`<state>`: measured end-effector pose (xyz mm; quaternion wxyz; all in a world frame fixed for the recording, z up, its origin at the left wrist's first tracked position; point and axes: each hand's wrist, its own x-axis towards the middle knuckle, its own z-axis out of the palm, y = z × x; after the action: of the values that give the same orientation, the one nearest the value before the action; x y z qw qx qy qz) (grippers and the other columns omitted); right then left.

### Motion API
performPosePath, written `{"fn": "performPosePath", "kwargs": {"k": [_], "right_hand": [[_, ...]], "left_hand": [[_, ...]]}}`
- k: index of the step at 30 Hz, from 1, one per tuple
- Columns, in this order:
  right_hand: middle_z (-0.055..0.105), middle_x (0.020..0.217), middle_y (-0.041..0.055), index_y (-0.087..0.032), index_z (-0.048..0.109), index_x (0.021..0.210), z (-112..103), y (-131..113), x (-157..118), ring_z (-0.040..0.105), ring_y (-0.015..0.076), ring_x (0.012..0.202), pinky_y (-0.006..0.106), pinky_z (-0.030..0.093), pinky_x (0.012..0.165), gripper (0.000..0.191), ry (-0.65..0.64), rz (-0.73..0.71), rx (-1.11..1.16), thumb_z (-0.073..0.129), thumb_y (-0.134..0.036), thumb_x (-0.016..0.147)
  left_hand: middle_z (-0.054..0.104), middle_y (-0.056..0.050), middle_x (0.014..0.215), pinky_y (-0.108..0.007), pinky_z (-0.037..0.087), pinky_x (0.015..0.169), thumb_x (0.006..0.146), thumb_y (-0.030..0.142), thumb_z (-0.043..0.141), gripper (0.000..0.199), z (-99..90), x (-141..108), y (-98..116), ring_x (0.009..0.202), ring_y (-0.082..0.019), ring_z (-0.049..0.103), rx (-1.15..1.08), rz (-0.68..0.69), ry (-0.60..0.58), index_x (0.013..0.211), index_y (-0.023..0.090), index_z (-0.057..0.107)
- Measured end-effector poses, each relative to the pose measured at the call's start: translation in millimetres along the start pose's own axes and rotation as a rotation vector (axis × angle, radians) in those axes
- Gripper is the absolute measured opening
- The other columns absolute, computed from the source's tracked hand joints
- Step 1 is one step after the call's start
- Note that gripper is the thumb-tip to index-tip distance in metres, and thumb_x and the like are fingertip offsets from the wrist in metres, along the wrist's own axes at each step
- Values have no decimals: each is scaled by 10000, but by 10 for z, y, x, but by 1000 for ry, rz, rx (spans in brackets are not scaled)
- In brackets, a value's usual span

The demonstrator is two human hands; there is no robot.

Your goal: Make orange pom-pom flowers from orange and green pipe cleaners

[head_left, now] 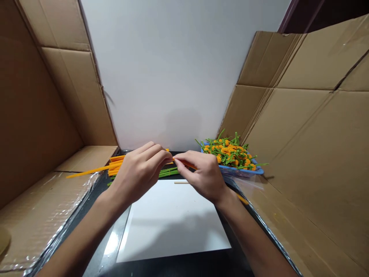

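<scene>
My left hand [142, 165] and my right hand [201, 171] meet fingertip to fingertip above the far end of a white sheet [173, 219]. Both are closed in a pinch on an orange pipe cleaner [189, 165], mostly hidden by the fingers. One orange length [86, 172] juts out left of my left hand, and an orange tip [242, 198] shows past my right wrist; I cannot tell whether these belong to the held piece. Behind my left hand lie orange pipe cleaners [115, 166] and a bundle of green pipe cleaners [168, 172]. A thin pale stick [181, 182] rests on the sheet, partly covered.
At the back right stands a blue basket [245, 170] heaped with orange and green pipe-cleaner pieces [233, 152]. Cardboard walls [311, 127] rise on both sides, with a white wall [173, 69] behind. The tabletop [178, 265] is dark and glossy.
</scene>
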<state>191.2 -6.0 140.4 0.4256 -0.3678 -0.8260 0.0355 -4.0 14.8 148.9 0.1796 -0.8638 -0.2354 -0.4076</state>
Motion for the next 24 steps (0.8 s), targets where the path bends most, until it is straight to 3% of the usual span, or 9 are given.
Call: {"fn": "performPosePath", "kwargs": {"k": [3,6,15,24], "right_hand": [[666,755,21,-162,702,909,-26,-3,47,558,116,611,239,449,557,173,-87,325,432,574,-279,908],[627,691,0,-141,707,867,-74,4,80,525,97,574,223,428,523,187,-133,448,629,646,-316,845],[682,758,23,-143,705,787,-110,-31,53,605,128,708,263,482,674,132,-61,387,560,672,-267,816],[702,767,26,-154,710,808,-182,-202,12,631,140,707,249,495,632,100,-33,362,465,631,-213,820]], "left_hand": [[693,-65,831,-285,483,642,950,126,528,112,-10,-10,-55,733,-158,588,30,156,31,961,145,637],[705,-73,867,-294,505,663,943,137,549,91,9,-25,-78,750,-160,606,39,212,50,992,147,625],[685,-70,841,-311,513,661,912,108,574,66,79,-18,-15,730,-172,593,118,212,106,962,147,593],[692,-80,851,-327,530,703,864,58,586,137,93,-59,29,791,-199,646,199,251,233,966,147,603]]}}
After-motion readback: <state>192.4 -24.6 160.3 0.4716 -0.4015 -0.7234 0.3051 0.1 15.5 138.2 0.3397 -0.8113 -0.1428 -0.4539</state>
